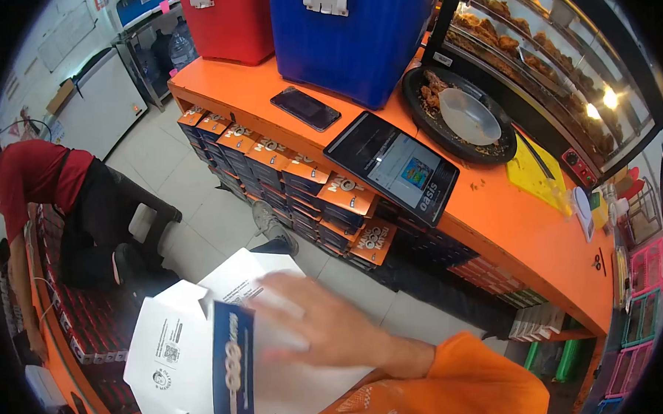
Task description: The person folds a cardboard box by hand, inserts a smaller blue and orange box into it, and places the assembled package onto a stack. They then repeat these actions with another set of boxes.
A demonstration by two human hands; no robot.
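Note:
A partly unfolded white cardboard box (150, 363) with a dark blue printed panel stands in front of my body at the lower left. Over its inner side lies my right hand (311, 322), blurred by motion, with its fingers spread against the white card. An orange sleeve covers that arm. My left hand does not show; the box and the frame's lower edge hide that area.
An orange counter (495, 222) holds a tablet (393, 167), a phone (305, 108), a black tray (506, 144) with fried food, red and blue boxes and a lit display case. Stacked cartons (293, 168) fill its shelf. At left a person in red (41, 175) bends over another shelf.

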